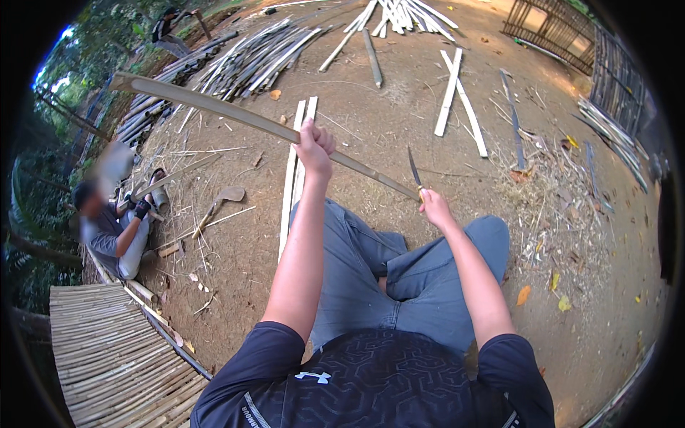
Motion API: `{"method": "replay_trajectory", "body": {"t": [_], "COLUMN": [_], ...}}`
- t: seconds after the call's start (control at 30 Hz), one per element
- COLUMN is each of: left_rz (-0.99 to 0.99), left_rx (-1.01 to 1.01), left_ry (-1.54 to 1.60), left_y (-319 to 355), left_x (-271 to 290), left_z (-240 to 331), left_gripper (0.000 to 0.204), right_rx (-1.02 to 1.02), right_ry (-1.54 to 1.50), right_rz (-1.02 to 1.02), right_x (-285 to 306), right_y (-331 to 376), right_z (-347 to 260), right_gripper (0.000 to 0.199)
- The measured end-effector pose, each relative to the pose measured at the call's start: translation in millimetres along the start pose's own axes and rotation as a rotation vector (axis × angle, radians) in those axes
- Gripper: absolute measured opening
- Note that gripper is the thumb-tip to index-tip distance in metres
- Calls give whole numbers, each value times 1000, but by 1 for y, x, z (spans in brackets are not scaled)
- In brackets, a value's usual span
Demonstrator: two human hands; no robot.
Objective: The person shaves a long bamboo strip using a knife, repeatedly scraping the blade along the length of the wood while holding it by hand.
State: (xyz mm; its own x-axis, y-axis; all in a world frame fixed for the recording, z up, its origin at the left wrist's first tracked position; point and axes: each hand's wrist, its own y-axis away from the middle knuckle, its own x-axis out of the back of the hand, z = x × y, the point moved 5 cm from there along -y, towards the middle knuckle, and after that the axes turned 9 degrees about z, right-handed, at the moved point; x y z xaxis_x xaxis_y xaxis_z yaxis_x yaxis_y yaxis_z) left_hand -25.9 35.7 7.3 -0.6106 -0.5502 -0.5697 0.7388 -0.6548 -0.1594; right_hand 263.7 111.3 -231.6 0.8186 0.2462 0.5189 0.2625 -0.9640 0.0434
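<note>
My left hand (314, 146) is closed around a long bamboo strip (235, 114) that slants up to my left over the dirt ground (399, 128). My right hand (434, 205) grips a knife (414, 171), blade up, at the strip's near end (just above my knees). Another person (114, 228) sits on my left beside a bamboo mat (107, 357).

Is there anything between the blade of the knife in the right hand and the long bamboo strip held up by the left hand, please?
Nothing visible does. The right hand holds the dark narrow-bladed knife right at the near end of the long pale bamboo strip, which the left hand grips at mid-length. Only bare air and the dirt ground beyond show between them.
</note>
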Motion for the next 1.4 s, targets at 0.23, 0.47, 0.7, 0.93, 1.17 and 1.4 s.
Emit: {"method": "replay_trajectory", "body": {"t": [0.23, 0.47, 0.7, 0.93, 1.17, 1.4], "left_rz": [0, 35, -19, -9, -8, -11], "left_rx": [12, -10, 17, 31, -5, 27], "left_ry": [0, -8, -22, -71, -77, -18], "left_y": [-1, -10, -10, -9, -14, -11], "left_x": [3, 1, 0, 6, 22, 30], "left_z": [-3, -5, -1, 1, 11, 8], "left_gripper": [47, 46, 46, 45, 46, 47], "right_rx": [-8, -217, -212, -188, -72, -89], "right_ry": [107, 221, 145, 129, 15, 116], "right_rz": [-30, 14, -21, 38, -89, -60], "right_x": [-25, -29, -29, -37, -55, -41], "right_y": [20, 34, 20, 21, 12, 34], "right_z": [5, 9, 9, 11, -5, -41], "right_gripper": [43, 35, 35, 31, 35, 41]}}
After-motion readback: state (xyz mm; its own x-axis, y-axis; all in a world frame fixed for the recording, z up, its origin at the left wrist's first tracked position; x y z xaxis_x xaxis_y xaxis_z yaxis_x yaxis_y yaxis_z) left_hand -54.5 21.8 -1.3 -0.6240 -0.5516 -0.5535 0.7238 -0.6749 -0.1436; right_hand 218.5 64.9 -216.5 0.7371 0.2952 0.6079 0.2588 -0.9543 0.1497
